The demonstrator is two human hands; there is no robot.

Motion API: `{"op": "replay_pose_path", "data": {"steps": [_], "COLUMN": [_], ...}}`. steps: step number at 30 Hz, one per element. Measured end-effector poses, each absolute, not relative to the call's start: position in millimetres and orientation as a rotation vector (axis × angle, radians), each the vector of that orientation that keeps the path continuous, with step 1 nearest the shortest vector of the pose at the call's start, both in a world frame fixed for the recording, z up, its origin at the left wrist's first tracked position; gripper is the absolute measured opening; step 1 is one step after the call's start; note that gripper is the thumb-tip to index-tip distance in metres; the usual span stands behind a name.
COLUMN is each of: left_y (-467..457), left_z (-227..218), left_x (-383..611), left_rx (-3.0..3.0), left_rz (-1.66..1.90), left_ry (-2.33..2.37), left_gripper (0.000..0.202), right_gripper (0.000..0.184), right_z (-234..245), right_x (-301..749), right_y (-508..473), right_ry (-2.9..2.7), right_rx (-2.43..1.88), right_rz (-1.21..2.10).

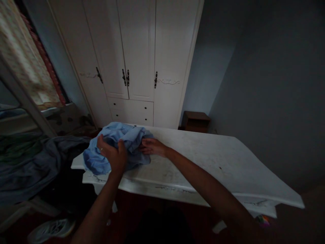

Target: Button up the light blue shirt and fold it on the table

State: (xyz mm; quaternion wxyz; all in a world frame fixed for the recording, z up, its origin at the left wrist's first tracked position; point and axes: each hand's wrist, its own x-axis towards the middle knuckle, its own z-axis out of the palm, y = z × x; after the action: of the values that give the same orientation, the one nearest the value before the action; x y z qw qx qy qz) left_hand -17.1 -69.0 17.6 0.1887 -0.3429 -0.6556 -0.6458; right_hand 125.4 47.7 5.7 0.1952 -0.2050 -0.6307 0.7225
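Observation:
A crumpled light blue garment (127, 139) lies on the left end of a white table (215, 159). My left hand (113, 154) rests on top of the cloth, its fingers curled into the fabric. To the right of it, my right hand (151, 146) presses against the garment's right side, fingertips tucked into the folds. Both forearms reach in from the bottom of the view.
A white wardrobe (138, 61) with dark handles and small drawers stands behind the table. A brown bedside cabinet (196, 120) sits to its right. Dark bedding (30, 162) lies at the left, a curtain (22, 64) above it. A pale shoe (52, 228) is on the floor.

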Motion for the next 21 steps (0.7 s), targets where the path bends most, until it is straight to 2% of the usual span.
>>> {"op": "replay_pose_path", "data": {"steps": [2,5,7,9,13,21], "left_y": [-74.7,-73.8,-66.4,-56.8,-46.3,-56.5], "left_z": [29.6,39.3,34.8,22.0,-6.8,-14.1], "left_x": [10.8,49.2,68.3,80.8,88.5,85.7], "left_rx": [-1.176,-1.841,-2.398,-2.692,-2.617,-2.582], "left_rz": [-1.759,-1.726,-1.674,-1.650,-1.705,-1.604], "left_ry": [-1.711,-1.708,-1.732,-1.774,-1.980,-2.001], "left_gripper": [0.062,0.029,0.029,0.035,0.035,0.027], "right_gripper": [0.048,0.049,0.049,0.048,0.056,0.047], "right_z": [5.0,6.5,9.0,10.8,3.7,-20.5], "right_x": [164.0,232.3,282.2,332.2,412.5,436.9], "right_y": [56.7,68.6,73.8,74.0,51.7,-6.8], "right_ry": [-1.851,-1.986,-1.945,-1.783,-1.571,-1.675], "right_rx": [-0.625,-0.708,-0.814,-0.959,-1.226,-1.414], "right_rz": [1.987,1.663,1.491,1.292,0.887,0.671]}}
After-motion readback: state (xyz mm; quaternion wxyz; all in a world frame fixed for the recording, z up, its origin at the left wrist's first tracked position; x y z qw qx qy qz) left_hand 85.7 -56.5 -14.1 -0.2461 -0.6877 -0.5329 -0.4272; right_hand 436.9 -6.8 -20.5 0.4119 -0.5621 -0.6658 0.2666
